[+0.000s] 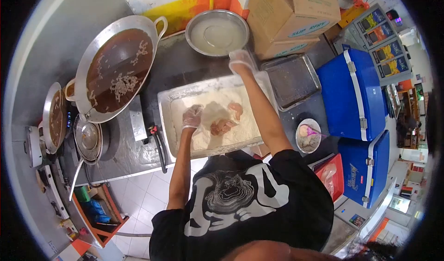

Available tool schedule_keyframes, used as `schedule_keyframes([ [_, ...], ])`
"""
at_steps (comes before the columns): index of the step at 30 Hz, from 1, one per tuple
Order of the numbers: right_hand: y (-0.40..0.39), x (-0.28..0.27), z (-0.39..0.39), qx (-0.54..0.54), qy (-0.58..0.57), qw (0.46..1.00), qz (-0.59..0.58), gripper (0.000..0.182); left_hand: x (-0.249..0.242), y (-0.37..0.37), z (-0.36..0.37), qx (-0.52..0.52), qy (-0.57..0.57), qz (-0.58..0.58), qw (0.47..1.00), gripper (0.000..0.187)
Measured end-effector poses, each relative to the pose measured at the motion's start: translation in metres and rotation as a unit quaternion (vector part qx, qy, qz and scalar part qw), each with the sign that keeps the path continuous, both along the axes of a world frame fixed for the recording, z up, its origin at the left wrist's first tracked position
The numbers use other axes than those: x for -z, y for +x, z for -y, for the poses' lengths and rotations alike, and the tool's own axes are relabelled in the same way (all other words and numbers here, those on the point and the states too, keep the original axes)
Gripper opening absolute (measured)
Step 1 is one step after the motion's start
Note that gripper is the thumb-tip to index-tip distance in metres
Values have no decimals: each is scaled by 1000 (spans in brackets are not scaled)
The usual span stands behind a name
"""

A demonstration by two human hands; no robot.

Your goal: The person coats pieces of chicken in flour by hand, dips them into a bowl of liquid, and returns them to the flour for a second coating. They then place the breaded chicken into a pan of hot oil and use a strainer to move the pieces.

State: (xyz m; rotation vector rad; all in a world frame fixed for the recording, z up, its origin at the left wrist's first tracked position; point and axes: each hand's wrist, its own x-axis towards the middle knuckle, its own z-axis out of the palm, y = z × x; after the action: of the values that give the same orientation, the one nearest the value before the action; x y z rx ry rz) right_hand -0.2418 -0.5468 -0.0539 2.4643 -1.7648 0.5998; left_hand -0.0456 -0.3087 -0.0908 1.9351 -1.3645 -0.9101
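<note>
A large rectangular metal tray (163,104) filled with pale flour lies in front of me. My left hand (193,116), in a clear plastic glove, is over the flour at the tray's left side, its fingers curled; what they hold, if anything, is hidden. Pieces of raw meat (222,126) rest in the middle of the flour, with another meat piece (236,109) just to their right. Stretched across the tray's far right corner, my right hand (241,62) is also gloved and sits close to the near rim of a steel bowl (189,42) of cloudy liquid. Its fingers are hidden by the loose glove.
At left, a big wok (82,71) holds brown oil with floating bits; a smaller wok (52,113) and strainer (89,136) stand beside it. Rightward are a shallow metal tray (296,83), white bowl (307,144) and blue cooler boxes (349,94). Cardboard boxes (286,11) are behind.
</note>
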Motion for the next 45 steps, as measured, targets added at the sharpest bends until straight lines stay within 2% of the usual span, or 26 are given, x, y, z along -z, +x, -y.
schedule_keyframes([
  [6,1,-59,-121,-80,45,995,-49,27,41,3,-9,18,38,97,994,35],
  [9,-24,46,-143,-135,73,986,65,32,85,-9,10,55,-46,175,982,40],
  [11,-21,37,-134,-40,347,924,-159,38,79,-32,31,59,-33,176,982,40],
  [12,-21,71,-134,-36,346,924,-157,38,75,-47,44,55,-20,177,983,40],
  [14,-23,172,-143,9,49,992,-114,37,67,-73,57,111,69,210,969,43],
  [15,-28,129,-160,12,54,992,-111,37,65,-76,59,162,154,243,944,46],
  [16,-23,75,-171,-134,257,933,-215,40,59,-73,55,165,156,244,943,46],
  [17,-26,19,-163,-275,446,796,-304,43,51,-69,39,306,145,300,892,46],
  [18,-43,46,-173,-278,451,791,-305,43,46,-64,22,440,127,347,819,45],
  [19,-65,95,-180,-225,417,856,-206,45,65,-54,-1,396,-29,299,868,40],
  [21,-74,149,-198,-80,391,917,0,56,115,-58,-5,353,9,303,885,38],
  [22,-66,145,-202,-81,397,914,1,56,113,-62,-13,316,50,304,897,35],
  [24,-44,135,-198,-67,616,782,61,63,104,-75,-21,274,-58,142,949,26],
  [26,-37,114,-200,-131,595,790,63,59,92,-85,-9,112,152,-100,977,40],
  [27,-35,100,-203,-188,569,798,67,55,85,-79,3,241,186,45,951,44],
  [29,-32,72,-206,-263,496,824,75,48,116,-57,-12,352,-194,365,840,37],
  [30,-31,63,-207,-278,455,842,74,45,94,-61,-18,328,0,187,926,62],
  [32,-27,56,-210,-299,379,874,60,41,22,-68,-5,412,-25,232,881,62],
  [33,-19,180,-219,-227,101,923,293,43,17,-70,13,461,57,228,856,57],
  [34,-24,151,-203,-222,226,922,222,45,65,-58,18,440,-206,247,839,52],
  [35,-24,111,-189,-222,351,897,154,47,99,-49,29,393,22,234,889,50],
  [39,-7,103,-201,-179,362,905,-131,40,148,-62,15,320,-90,429,840,45],
  [41,-23,193,-190,-467,149,858,155,39,114,-49,2,404,-160,187,881,43],
  [42,-17,194,-184,-465,147,859,157,39,90,-46,9,407,-160,188,879,43],
  [44,-15,184,-162,-47,327,915,233,33,47,-53,40,347,109,328,872,41],
  [45,-20,176,-162,-50,232,945,226,30,76,-41,30,172,-47,77,981,43],
])
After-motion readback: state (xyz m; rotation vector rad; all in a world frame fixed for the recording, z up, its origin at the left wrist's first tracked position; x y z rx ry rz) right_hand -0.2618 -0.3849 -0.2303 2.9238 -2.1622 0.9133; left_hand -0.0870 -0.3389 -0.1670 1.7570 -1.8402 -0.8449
